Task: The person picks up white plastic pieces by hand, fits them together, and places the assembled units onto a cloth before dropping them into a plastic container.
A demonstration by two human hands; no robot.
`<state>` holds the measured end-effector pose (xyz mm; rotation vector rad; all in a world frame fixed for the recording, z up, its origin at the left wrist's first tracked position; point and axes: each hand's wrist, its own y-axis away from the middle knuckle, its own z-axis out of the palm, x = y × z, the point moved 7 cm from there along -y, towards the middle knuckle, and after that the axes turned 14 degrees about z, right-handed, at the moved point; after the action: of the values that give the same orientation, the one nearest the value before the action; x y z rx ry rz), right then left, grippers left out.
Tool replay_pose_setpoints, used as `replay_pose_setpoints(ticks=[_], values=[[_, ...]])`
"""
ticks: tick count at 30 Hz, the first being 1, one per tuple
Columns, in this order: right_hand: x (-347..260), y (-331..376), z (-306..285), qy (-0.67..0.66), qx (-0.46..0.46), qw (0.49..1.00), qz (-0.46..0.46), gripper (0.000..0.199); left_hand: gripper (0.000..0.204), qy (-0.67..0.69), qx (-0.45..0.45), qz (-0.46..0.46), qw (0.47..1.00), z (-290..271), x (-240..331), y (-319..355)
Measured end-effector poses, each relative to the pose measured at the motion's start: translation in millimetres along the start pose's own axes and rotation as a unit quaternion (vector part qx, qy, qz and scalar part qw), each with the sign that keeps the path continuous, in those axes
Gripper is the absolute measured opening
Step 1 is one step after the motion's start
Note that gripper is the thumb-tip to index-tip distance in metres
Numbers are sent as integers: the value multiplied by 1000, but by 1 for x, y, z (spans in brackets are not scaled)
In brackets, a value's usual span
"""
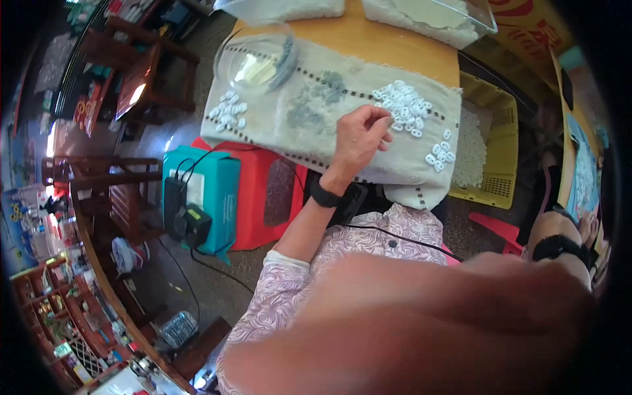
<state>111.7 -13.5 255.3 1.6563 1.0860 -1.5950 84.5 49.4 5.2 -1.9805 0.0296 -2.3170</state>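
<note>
My left hand [362, 138], with a black band at its wrist, hovers over a beige cloth [263, 122]. Its thumb and fingers are pinched together; whatever they hold is hidden or too small to name. Just beyond the fingertips lies a pile of small white oval pieces with holes [405, 102]. A smaller group of the same pieces [440, 158] lies to the right, and another [228, 110] at the cloth's left. My right hand [421, 316] is raised very close to the camera, large and blurred, so its fingers cannot be made out.
A clear round bowl [257, 62] stands at the cloth's far left. Clear tubs [428, 23] hold white material at the back. A yellow crate [494, 145] stands right of the table, near another person's banded arm [559, 247]. Red and teal stools [224, 197] stand left, with black cables.
</note>
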Motion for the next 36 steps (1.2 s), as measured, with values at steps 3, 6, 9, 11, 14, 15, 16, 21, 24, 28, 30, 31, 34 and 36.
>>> replay_pose_setpoints(ticks=[3,6,9,11,14,15,16,21,24,28,30,31,34,36], values=[[-3,-8,12,1,-32,999,-11,21,11,16,-6,0,1000,0,-3,2],[-4,-11,22,1,-60,998,-13,21,15,42,-20,-18,999,-2,-7,8],[-5,-5,23,8,-65,998,-2,21,16,29,0,-23,999,-7,-5,15],[-5,-3,23,12,-65,998,2,21,17,32,-5,-24,999,-7,-9,13],[-1,2,19,17,-60,998,14,21,17,48,-32,-34,998,1,-14,14],[2,5,17,18,-57,998,20,21,15,53,-9,-28,998,-4,-15,14],[2,6,18,17,-52,998,25,21,13,56,14,-23,998,-12,-14,15],[15,12,3,6,-59,996,73,21,11,89,7,-37,995,-10,-16,6],[28,13,15,-49,-76,987,131,20,15,117,25,-49,992,-22,-9,12],[103,39,2,-44,23,973,226,16,18,211,48,-73,974,-27,-16,14],[131,48,-3,-26,69,974,216,16,18,214,48,-76,973,-30,-11,16],[147,56,-13,-45,138,953,264,14,18,215,51,-75,972,-33,-10,18],[185,77,-40,-8,306,905,294,12,17,205,61,-50,976,-36,-10,22],[201,85,-50,43,398,876,270,12,17,195,75,-50,977,-39,-12,31]])
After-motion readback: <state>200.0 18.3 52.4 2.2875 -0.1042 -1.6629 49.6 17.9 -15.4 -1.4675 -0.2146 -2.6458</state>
